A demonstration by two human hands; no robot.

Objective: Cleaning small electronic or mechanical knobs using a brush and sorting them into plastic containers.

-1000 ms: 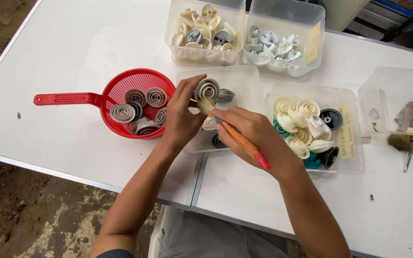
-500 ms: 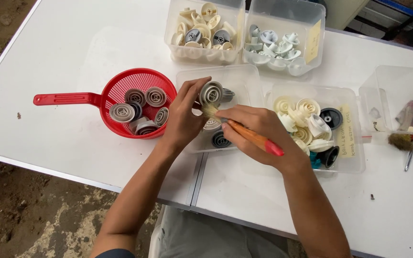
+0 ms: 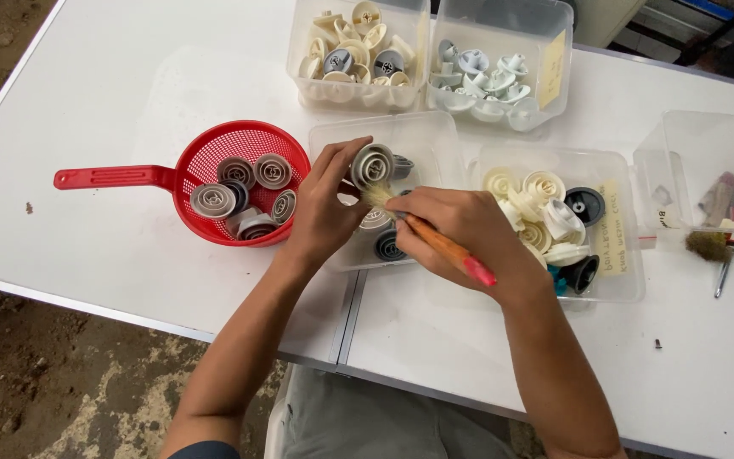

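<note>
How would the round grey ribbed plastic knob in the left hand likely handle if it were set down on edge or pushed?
The round grey ribbed plastic knob, pinched in the left hand, looks rigid, and probably light since fingertips alone hold it. Its disc shape suggests it would roll on edge but sit stably flat, like those in the red plastic strainer.

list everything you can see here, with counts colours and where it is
table: one, white, under everything
strainer: one, red, left of centre, handle pointing left
knobs in strainer: about six, grey
centre tub: one, clear, a few grey knobs inside
held knob: one, grey, above centre tub
brush: one, orange handle with red end, bristles at held knob
back tubs: two, clear; cream knobs in left, pale grey in right
right tub: one, clear, cream and black knobs
far-right tub: one, clear, tools beside it
left hand: holds knob
right hand: holds brush
</note>
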